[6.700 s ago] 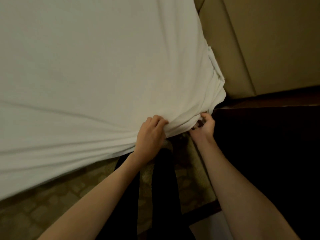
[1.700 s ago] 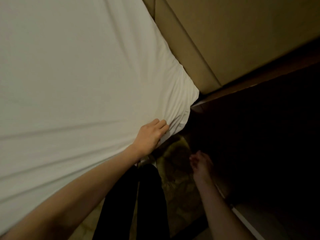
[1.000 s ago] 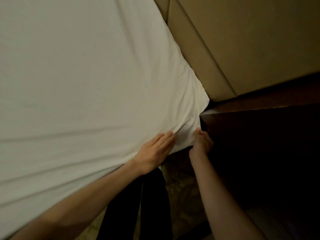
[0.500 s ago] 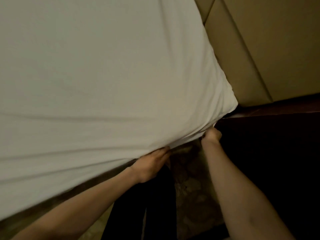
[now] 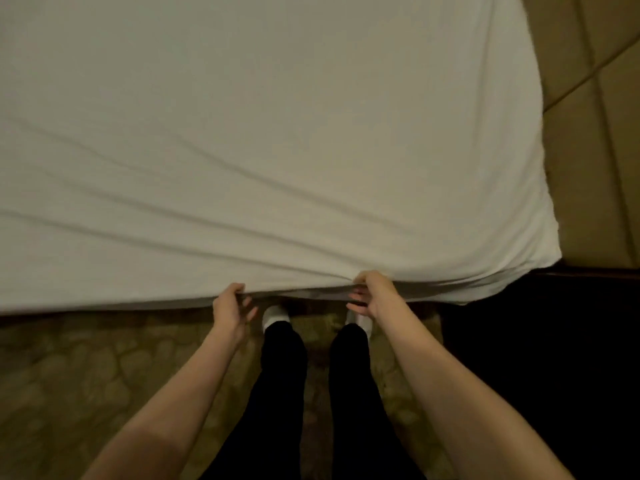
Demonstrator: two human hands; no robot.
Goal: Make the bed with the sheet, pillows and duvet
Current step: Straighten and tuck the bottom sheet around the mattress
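A white sheet lies spread over the mattress and fills most of the view, with long creases running toward its near edge. My right hand pinches that near edge where the creases gather, its other fingers loosely extended below. My left hand holds the same edge a little to the left, thumb over the top and fingers spread underneath. The sheet's corner wraps the mattress at the right. No pillows or duvet are in view.
A beige padded headboard stands along the right. A dark bedside unit fills the lower right. Patterned carpet lies beside the bed. My legs in black trousers stand close to the bed's side.
Both hands have left the mattress corner and shifted left along the side edge. They now hold the sheet's edge a short way apart, and the corner sits wrapped.
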